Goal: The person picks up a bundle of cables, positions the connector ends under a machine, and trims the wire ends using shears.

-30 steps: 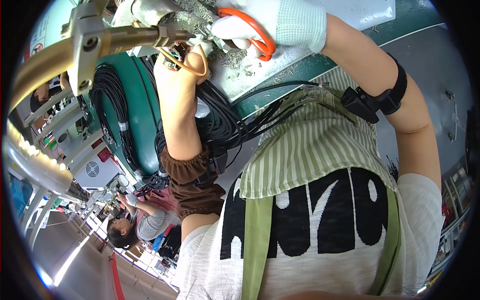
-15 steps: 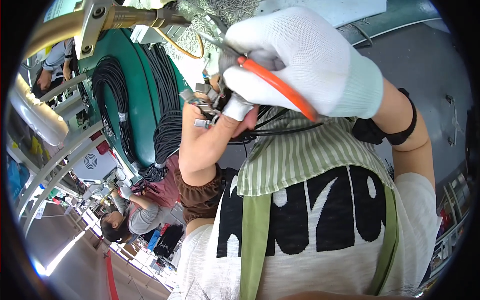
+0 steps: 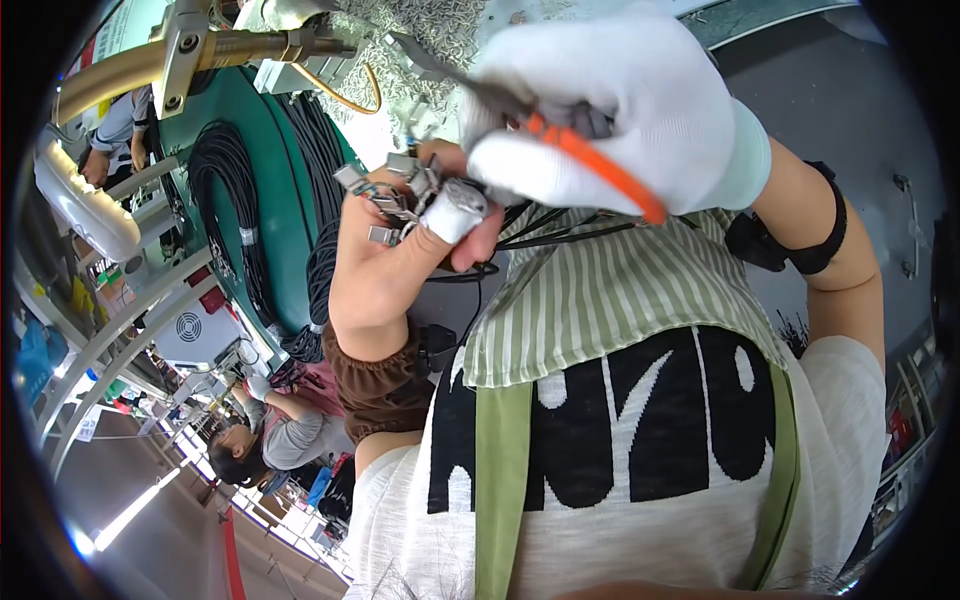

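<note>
My right hand (image 3: 640, 110), in a white knit glove, is closed round pliers with orange handles (image 3: 608, 172). Their grey jaws stick out past the glove to the upper left, slightly smeared by motion. Beside and below it, my left hand (image 3: 385, 255) is bare, with white wrapping on the thumb. Its fingers are curled round a bundle of black cables (image 3: 560, 232). Several small silver metal connectors (image 3: 385, 236) with thin wires fan out from the cable ends above that thumb. The glove hides part of the left fingers.
Small metal bits (image 3: 400, 40) lie heaped on the worktop behind my hands. A brass-coloured pipe (image 3: 120, 78) with a metal clamp reaches in at upper left. Coiled black cables (image 3: 225, 190) rest on a green surface. Another person (image 3: 285, 435) works at lower left.
The pliers and my right hand have moved up and slightly right, so the jaws now show clear of the glove. My left hand has shifted a little left with the cables.
</note>
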`<move>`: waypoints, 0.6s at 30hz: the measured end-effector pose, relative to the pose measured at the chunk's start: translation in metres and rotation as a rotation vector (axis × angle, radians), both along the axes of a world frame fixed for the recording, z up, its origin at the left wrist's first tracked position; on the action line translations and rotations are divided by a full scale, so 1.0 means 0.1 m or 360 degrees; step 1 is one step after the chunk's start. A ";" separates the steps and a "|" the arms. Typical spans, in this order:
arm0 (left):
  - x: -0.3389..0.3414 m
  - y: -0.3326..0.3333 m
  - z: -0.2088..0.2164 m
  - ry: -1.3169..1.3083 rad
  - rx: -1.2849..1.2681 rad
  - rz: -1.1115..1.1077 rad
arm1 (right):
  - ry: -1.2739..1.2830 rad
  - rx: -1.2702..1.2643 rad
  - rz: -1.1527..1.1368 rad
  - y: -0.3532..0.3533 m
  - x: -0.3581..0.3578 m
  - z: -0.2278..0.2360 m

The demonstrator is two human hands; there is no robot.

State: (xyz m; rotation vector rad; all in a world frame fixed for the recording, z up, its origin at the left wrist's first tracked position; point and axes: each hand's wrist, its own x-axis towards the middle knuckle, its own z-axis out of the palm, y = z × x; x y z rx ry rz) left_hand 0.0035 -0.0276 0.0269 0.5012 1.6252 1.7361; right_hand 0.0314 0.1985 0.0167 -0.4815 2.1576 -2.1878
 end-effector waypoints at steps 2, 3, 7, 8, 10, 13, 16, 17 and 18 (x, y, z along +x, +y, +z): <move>0.02 0.01 0.04 0.0072 -0.0024 0.0040 | -0.0156 -0.0225 0.0109 0.02 -0.01 -0.01; 0.02 0.01 0.06 0.0007 -0.0026 0.0078 | -0.0156 -0.0226 0.0105 0.02 -0.01 -0.01; -0.04 -0.04 0.09 -0.0271 0.0024 0.0092 | 0.0365 -0.0254 -0.0055 0.05 -0.02 -0.03; -0.07 -0.05 0.09 -0.0419 0.0078 0.0028 | 0.0430 -0.0109 -0.0060 0.06 -0.03 -0.04; -0.06 -0.03 0.09 -0.0568 0.0131 -0.0036 | 0.0558 0.0183 -0.0069 0.06 -0.05 -0.06; 0.05 0.15 0.11 0.0248 -0.0081 0.0173 | -0.0283 -0.0300 0.0187 0.03 -0.08 -0.12; 0.09 0.13 0.02 0.0917 -0.0406 0.0251 | -0.0802 -0.0477 0.0304 0.03 -0.08 -0.03; 0.10 0.13 0.00 0.1253 -0.0569 0.0287 | -0.0895 -0.0415 0.0295 0.04 -0.08 0.05; 0.07 0.13 0.00 0.1250 -0.0569 0.0284 | -0.0988 -0.0351 0.0286 0.04 -0.06 0.09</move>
